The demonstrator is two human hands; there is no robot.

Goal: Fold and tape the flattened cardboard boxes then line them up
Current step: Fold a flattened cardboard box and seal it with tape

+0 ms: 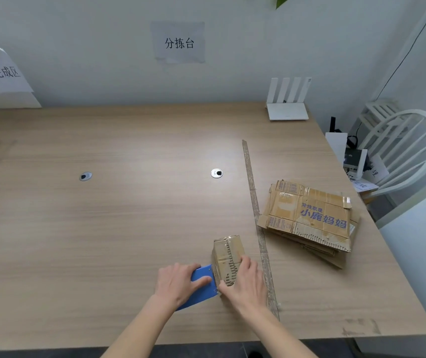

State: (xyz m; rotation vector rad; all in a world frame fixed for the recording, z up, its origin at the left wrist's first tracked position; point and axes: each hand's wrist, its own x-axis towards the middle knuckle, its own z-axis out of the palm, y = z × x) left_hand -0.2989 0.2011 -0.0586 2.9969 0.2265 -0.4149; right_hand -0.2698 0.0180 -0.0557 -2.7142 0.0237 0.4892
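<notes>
Between the two hands, near the front edge of the desk [103, 228], stood the small folded cardboard box [228, 254], its long axis running away from the person. The right hand [244, 282] lay directly on the box's near end, fingers curled over the taped seam and pressing it. The left hand [178, 282], just to the box's left, gripped a blue tape dispenser [201, 285] whose toothed edge touched the box's left side. Either hand could reach the box; the right one was on it, so cutting the tape probably fell to the left. Well off beyond the right hand, past a strip of tape [257, 215], lay the stack of flattened boxes [310, 215].
</notes>
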